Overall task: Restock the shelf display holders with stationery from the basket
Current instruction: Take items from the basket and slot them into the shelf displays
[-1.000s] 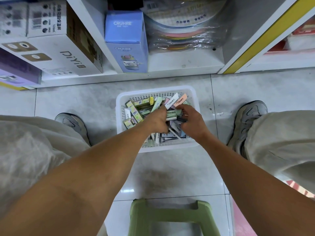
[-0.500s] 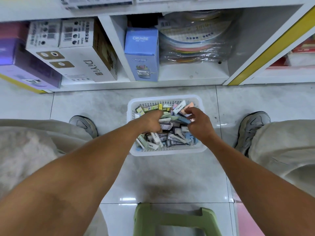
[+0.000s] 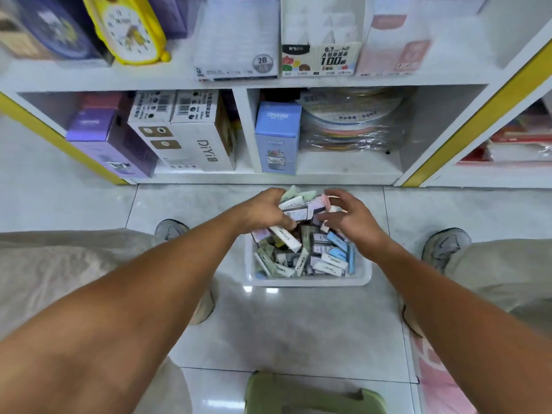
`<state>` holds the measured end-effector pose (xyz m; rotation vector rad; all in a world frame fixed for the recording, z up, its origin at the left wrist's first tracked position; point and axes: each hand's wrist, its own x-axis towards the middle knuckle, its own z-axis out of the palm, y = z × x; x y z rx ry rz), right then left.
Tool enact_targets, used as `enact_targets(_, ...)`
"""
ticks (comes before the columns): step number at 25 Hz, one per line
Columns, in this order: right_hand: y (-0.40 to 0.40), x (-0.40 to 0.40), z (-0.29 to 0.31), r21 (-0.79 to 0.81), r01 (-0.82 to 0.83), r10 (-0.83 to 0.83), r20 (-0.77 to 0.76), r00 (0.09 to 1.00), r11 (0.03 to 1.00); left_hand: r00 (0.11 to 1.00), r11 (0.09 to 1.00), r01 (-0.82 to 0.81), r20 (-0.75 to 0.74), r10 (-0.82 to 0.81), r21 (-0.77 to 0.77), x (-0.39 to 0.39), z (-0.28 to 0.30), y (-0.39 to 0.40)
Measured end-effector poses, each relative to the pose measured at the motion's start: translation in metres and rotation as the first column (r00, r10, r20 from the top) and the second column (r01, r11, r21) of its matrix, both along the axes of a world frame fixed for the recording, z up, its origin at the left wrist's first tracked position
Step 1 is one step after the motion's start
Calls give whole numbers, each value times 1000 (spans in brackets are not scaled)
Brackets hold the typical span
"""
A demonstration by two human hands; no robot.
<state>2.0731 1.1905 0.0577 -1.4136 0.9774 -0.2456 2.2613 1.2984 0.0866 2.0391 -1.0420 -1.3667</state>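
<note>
A white plastic basket [image 3: 307,281] stands on the floor between my feet, filled with several small pastel stationery boxes [image 3: 325,255]. My left hand [image 3: 263,209] grips a bundle of these boxes [image 3: 298,206] above the basket's far end. My right hand [image 3: 349,218] is just right of the bundle with fingers spread and loosely curved, its fingertips near a pink box; I cannot tell whether it holds anything. On the shelf above stand cardboard display holders [image 3: 321,59] printed 0.7 HB and 2B.
The lower shelf holds a white DiYi box [image 3: 194,138], a purple box [image 3: 104,141], a blue box [image 3: 277,137] and bagged round goods [image 3: 352,121]. A yellow clock [image 3: 128,28] stands higher up. A green stool [image 3: 313,395] is under me. My shoes [image 3: 445,246] flank the basket.
My view has tilted up, so the upper shelf now shows. Both hands have risen from inside the basket, the left lifting a bundle of boxes.
</note>
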Motion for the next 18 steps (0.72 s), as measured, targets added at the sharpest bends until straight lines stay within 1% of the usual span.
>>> enact_targets(2,-7,5,28,77,40,-45,72,996,996,994,997,-58,-91,54,-42,0,21,1)
enact_targets(6,-19,10,88,153,22,-50,178,983,988,957,975,-194,-241,163,-109,-2,74,0)
enact_targets(7,-20,10,105,181,-2,-32,184,982,983,949,967,-221,-257,182,-131,-4,89,-1)
enact_targets(9,-19,12,140,211,-88,59,142,988,973,932,943,-281,-286,224,-178,-6,120,-5)
enact_targets(12,-11,13,189,230,-213,198,87,976,950,920,910,-316,-320,226,-269,-11,168,-8)
enact_targets(14,-5,17,215,180,-262,245,113,963,948,910,885,-345,-341,234,-312,-12,193,-10)
enact_targets(16,-5,22,240,77,-257,246,131,960,963,893,859,-393,-359,271,-329,-11,217,-10)
enact_targets(18,-10,26,262,6,-269,267,106,958,963,878,838,-436,-360,316,-328,-8,240,-13)
